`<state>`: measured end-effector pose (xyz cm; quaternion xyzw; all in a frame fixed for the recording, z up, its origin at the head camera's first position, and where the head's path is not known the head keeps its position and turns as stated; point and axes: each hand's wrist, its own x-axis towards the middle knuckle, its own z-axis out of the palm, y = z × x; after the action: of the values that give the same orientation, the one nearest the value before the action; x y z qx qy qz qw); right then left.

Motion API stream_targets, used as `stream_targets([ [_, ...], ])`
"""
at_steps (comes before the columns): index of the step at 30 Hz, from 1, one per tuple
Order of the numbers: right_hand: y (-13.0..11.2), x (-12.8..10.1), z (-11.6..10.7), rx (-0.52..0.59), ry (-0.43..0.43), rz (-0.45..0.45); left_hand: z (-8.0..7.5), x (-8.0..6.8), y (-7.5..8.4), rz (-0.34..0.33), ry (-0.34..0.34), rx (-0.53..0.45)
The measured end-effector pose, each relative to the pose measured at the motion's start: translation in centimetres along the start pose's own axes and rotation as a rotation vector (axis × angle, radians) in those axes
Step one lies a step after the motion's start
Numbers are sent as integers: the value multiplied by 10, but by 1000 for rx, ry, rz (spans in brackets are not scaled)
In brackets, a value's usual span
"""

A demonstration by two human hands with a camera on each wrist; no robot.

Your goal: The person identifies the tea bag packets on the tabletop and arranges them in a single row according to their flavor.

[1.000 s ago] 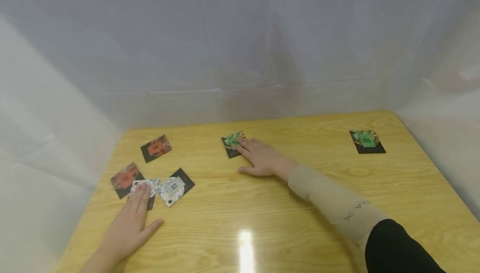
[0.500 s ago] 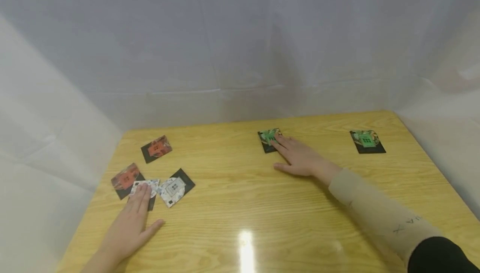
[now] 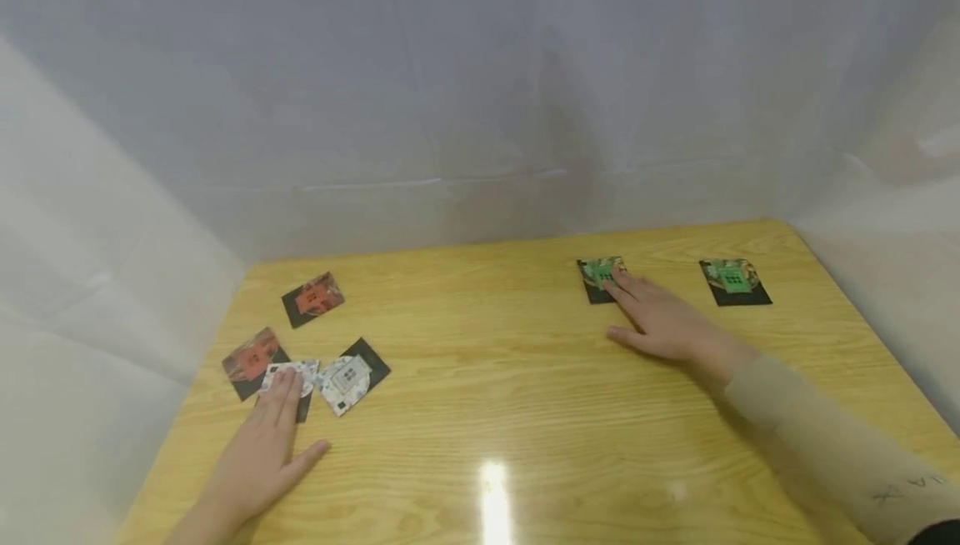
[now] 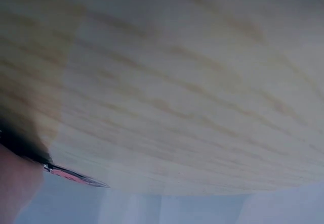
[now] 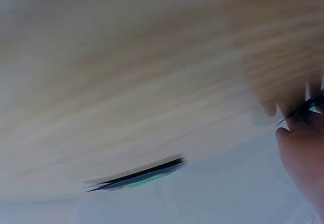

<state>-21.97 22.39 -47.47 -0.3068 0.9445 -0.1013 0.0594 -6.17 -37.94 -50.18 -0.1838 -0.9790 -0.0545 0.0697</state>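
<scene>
My right hand (image 3: 663,320) lies flat, its straight fingertips on a green-and-black printed card (image 3: 596,278) near the back of the table. Right of it lies a second green-and-black card (image 3: 733,280), apart from the hand; its edge also shows as a flat packet (image 5: 139,177) in the right wrist view. At the left, my left hand (image 3: 258,453) rests with straight fingers on a white-and-black card (image 3: 306,372), covering part of it. That card overlaps a red-and-black card (image 3: 252,359). Another white-and-black card (image 3: 350,372) touches its right side. Farther back is another red-and-black card (image 3: 313,297).
The yellow wood-grain table (image 3: 480,362) has its back edge against a hanging pale sheet (image 3: 450,95). Similar sheeting stands at the left and right sides. A bright light reflection shows at the table's front middle.
My right hand has slid rightward along the back of the table, and the green card under its fingers has moved with it toward the other green card. The left hand stays put.
</scene>
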Motion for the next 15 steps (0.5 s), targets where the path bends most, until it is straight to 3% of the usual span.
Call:
stream_targets([
  [15,29,-42,-4,-14,40,73,-2,1,2,-8,-9,6],
])
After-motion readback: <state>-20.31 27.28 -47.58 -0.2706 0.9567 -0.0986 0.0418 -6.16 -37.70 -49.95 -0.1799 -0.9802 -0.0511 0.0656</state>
